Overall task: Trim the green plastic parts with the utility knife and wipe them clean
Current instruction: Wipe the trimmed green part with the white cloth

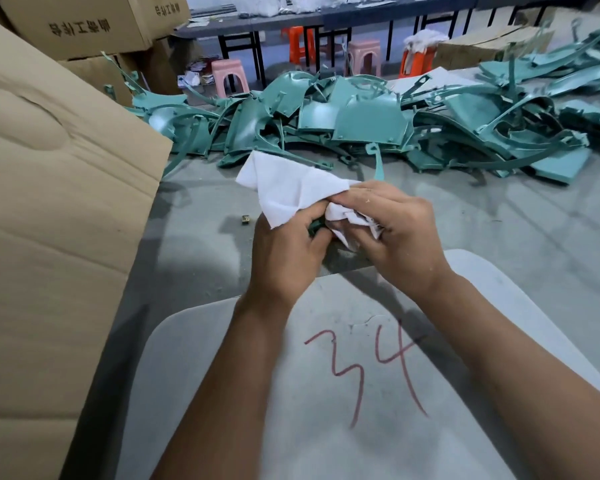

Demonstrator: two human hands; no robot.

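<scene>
My left hand and my right hand meet above the front edge of a grey board. Both are closed around a white cloth that fans out up and to the left. A small green plastic part shows only as a dark green sliver between my left fingers and the cloth; the rest of it is hidden. A big heap of green plastic parts lies on the floor beyond my hands. No utility knife is visible.
A tall cardboard box stands close on the left, with more boxes behind it. The grey board marked 34 in red lies under my forearms. A tiny metal piece sits on the floor. Plastic stools and dark tables stand at the back.
</scene>
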